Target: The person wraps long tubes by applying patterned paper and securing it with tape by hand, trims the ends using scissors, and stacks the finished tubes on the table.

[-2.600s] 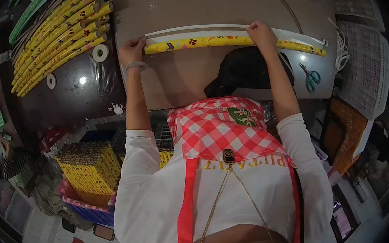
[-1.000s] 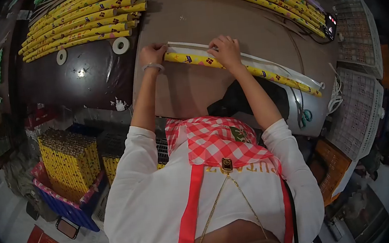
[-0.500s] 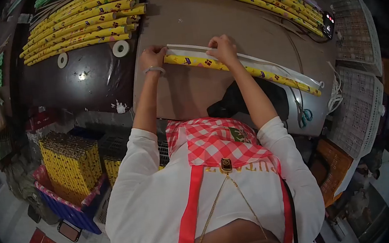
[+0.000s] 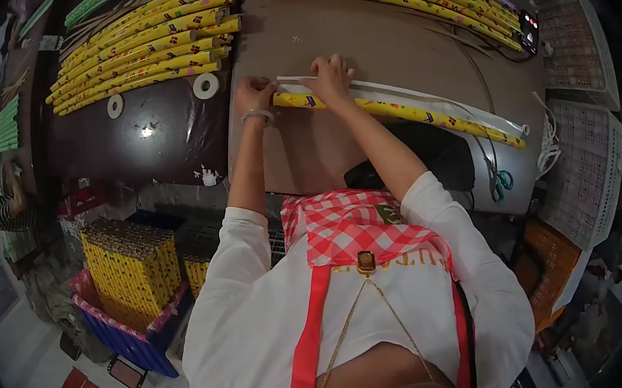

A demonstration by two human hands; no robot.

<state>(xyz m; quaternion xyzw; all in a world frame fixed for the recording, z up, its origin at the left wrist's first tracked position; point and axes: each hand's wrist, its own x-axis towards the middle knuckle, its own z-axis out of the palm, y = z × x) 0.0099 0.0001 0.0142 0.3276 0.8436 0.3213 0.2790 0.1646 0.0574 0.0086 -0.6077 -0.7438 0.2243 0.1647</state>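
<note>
A long, thin roll of yellow patterned wrapping paper [image 4: 436, 118] lies across the brown table in front of me. Along its far side runs a white strip [image 4: 399, 91], which ends in a small white ring at the right. My left hand [image 4: 254, 95] pinches the left end of the roll and strip. A little to the right, my right hand [image 4: 331, 84] lies over the strip and roll, thumb and fingers apart. Part of the roll is hidden beneath this hand and wrist.
Finished-looking yellow rolls [image 4: 151, 40] are stacked at the back left, near two white tape rings [image 4: 205, 85]. More yellow rolls [image 4: 397, 3] lie at the back right. Scissors [image 4: 503, 184] and a dark cloth [image 4: 428, 155] sit near the front edge. A blue crate [image 4: 141, 344] stands below left.
My right hand has slid left along the roll, closer to my left hand, and its fingers have spread. My left hand stays at the roll's end. The whole view has shifted slightly.
</note>
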